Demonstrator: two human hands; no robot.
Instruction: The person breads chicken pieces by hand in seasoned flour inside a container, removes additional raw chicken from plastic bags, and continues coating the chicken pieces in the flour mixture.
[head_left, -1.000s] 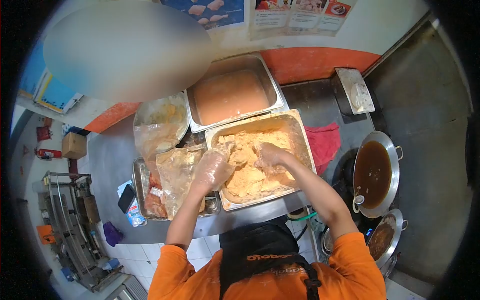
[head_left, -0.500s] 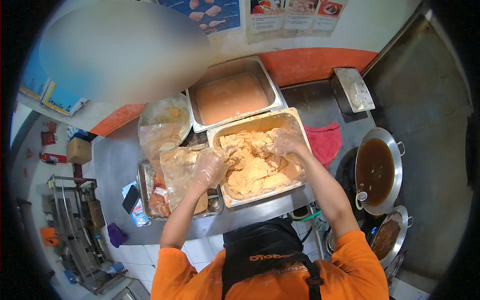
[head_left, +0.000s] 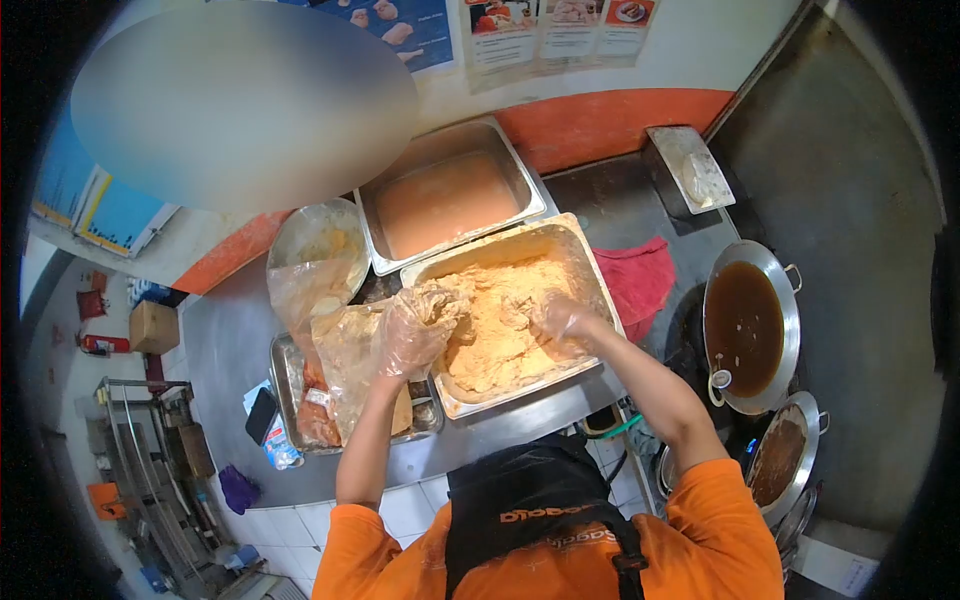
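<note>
Both my hands wear clear plastic gloves dusted with flour. My left hand [head_left: 408,345] is closed around a flour-coated piece of chicken [head_left: 440,302], raised at the left rim of a deep metal pan [head_left: 452,408]. Pale orange breading flour [head_left: 515,355] fills that pan, with lumpy coated pieces in it. Inside the pan's right half, my right hand [head_left: 562,318] is curled down into the flour; its fingertips are partly buried, and what they grip is hidden.
Behind stands a pan of cloudy orange liquid [head_left: 450,200]. Left are a bowl with plastic [head_left: 318,240], a tray of raw meat [head_left: 290,425] under a bag [head_left: 345,360], and a phone [head_left: 261,415]. Right are a red cloth [head_left: 640,275] and oil woks [head_left: 750,330].
My left hand has lifted slightly with the coated chicken piece, which shows more clearly above the rim. My right hand has shifted down within the flour. The whole view has turned a little.
</note>
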